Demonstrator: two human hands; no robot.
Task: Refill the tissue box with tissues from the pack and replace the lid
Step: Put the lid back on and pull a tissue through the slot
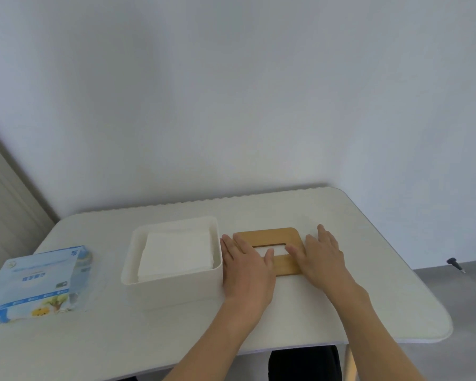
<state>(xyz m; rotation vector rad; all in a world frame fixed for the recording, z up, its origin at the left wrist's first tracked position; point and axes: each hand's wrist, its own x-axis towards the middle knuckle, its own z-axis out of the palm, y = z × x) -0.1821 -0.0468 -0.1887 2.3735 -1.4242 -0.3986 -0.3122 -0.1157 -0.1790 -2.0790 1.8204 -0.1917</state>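
Tissue box point(173, 281) on worktop point(368, 270), already filled w/ tissues point(176, 251); wooden lid point(267, 234) lies just right of it, not yet on. Left hand point(248, 268) & right hand point(323, 257) lie flat, fingers spread, on lid, nothing gripped. Pack point(36, 281) sits far left, opened; only lid left, I'd say.

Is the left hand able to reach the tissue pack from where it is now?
Probably yes: the left hand rests on the wooden lid, but the open tissue box stands between it and the tissue pack, so it must pass over.

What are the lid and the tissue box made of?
Lid: looks like wood or bamboo, tan with a smooth matte face. Tissue box: likely plastic, cream, matte, rounded moulded corners. Neither can be confirmed by look alone.
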